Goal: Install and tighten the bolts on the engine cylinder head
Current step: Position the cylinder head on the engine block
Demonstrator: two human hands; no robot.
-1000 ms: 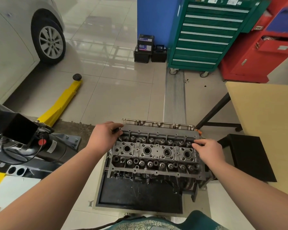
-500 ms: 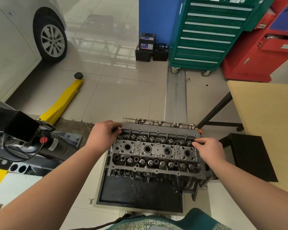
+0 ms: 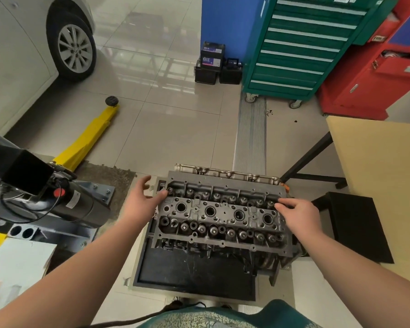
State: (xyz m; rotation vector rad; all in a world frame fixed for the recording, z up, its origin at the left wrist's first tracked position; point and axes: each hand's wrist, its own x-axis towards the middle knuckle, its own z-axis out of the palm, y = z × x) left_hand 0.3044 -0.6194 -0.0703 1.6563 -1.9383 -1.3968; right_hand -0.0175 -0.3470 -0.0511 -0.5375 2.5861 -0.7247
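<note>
The grey metal cylinder head (image 3: pixel 223 216) sits on the engine block on a low black-topped stand (image 3: pixel 194 273). It shows round plug wells and two rows of valve springs. My left hand (image 3: pixel 141 201) hovers just off the head's left end with its fingers spread and relaxed, and it holds nothing. At the head's right end, my right hand (image 3: pixel 298 215) has curled fingertips bunched on the far row of valve springs and grips the head there. I see no loose bolts or tools.
A yellow lift arm (image 3: pixel 88 140) and a black hydraulic unit (image 3: pixel 57 204) stand on the left. A wooden table (image 3: pixel 379 176) and a black mat (image 3: pixel 357 226) are on the right. Further back are a green tool cabinet (image 3: pixel 301 46), a red cabinet (image 3: pixel 379 67), car batteries (image 3: pixel 213 62) and a white car (image 3: pixel 21 55).
My left hand has let go of the head's far left corner and drawn back, fingers now spread. My right hand stays on the right end.
</note>
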